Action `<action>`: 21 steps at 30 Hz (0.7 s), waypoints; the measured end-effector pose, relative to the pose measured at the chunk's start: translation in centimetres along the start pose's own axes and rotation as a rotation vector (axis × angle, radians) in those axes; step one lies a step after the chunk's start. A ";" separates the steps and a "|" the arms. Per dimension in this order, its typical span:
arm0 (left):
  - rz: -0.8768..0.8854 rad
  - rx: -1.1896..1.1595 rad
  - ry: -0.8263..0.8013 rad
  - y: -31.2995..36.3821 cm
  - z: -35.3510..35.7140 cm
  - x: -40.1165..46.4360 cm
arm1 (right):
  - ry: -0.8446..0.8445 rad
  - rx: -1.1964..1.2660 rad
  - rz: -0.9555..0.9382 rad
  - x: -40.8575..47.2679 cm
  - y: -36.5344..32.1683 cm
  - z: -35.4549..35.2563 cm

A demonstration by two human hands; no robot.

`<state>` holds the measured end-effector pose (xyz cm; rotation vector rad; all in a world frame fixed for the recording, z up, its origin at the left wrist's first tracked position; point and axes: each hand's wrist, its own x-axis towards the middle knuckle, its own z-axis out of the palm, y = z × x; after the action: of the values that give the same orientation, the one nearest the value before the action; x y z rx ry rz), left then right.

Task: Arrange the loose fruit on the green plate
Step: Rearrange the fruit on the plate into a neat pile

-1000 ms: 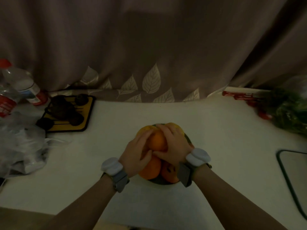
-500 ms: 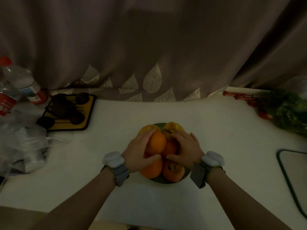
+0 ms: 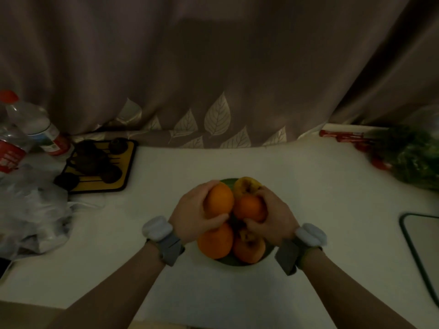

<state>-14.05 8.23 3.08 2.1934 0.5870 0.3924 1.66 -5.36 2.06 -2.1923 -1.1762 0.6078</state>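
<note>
On the green plate (image 3: pixel 234 262), piled oranges (image 3: pixel 215 241) under both hands (image 3: pixel 190 216)

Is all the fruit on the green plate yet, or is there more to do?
Nearly done. Two orange fruits already rest at the near side of the green plate, and a yellowish one sits at the back. In hand: the left hand grips one orange and the right hand grips another, both above the pile. Left: settling those two. No other orange fruit lies loose on the table.
</note>
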 end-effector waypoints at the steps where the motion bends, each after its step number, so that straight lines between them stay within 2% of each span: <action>1: 0.055 0.097 -0.062 -0.2 0.6 -0.3 | 0.073 0.153 0.042 -0.5 0.4 -0.3; 3: 0.143 0.290 -0.106 -0.6 2.3 -0.4 | 0.162 0.385 0.098 -1.3 1.7 -0.7; 5: 0.122 0.420 -0.140 -0.2 3.5 0.2 | 0.165 0.576 0.130 -1.6 2.7 -0.9; 7: 0.044 0.517 -0.217 0.2 4.3 1.1 | 0.111 0.612 0.127 -1.8 3.3 -1.0; 9: 0.030 0.560 -0.253 0.3 4.9 1.6 | 0.048 0.535 0.084 -1.8 3.3 -1.1; 12: -0.038 0.355 -0.175 0.1 4.5 1.2 | 0.017 0.393 0.034 -1.4 3.1 -1.4; 16: -0.136 0.012 0.038 -0.4 2.6 0.8 | -0.060 0.249 0.009 -0.1 2.5 -1.9; 18: -0.163 -0.012 0.068 -0.6 1.7 0.8 | -0.085 0.196 -0.003 0.6 2.0 -2.1; 21: -0.115 0.072 0.022 -0.6 1.5 0.7 | -0.078 0.155 -0.044 1.1 1.3 -2.4</action>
<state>-12.95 8.00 1.74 2.2139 0.7458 0.3403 4.53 -5.68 2.79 -2.0239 -1.1724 0.7468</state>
